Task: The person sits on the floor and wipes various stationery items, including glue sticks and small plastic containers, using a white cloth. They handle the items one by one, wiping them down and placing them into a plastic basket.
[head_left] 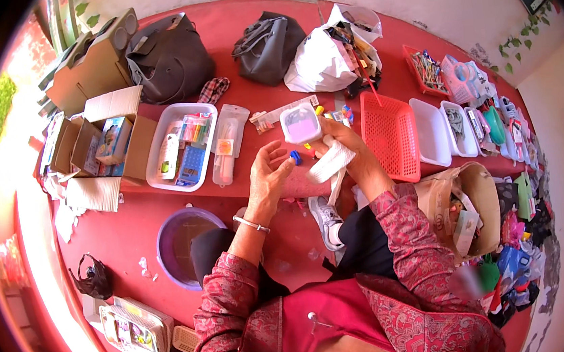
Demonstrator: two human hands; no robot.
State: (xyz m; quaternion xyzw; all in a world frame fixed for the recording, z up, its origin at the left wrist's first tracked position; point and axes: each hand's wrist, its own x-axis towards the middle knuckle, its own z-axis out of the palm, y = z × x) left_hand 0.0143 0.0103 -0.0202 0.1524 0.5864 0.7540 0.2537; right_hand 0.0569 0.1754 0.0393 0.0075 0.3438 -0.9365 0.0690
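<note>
My left hand is raised palm-up over the red ledge with fingers loosely curled, and it holds nothing that I can see. A small blue cap lies just beside its fingertips. My right hand grips a white folded cloth or packet that hangs down from it. Just above the right hand sits a small square white lidded box. Small coloured items lie beside the box.
A red mesh basket and white trays stand to the right. A white tray of stationery and open cardboard boxes stand to the left. Dark bags and a white plastic bag sit at the back. A purple basin rests on the floor.
</note>
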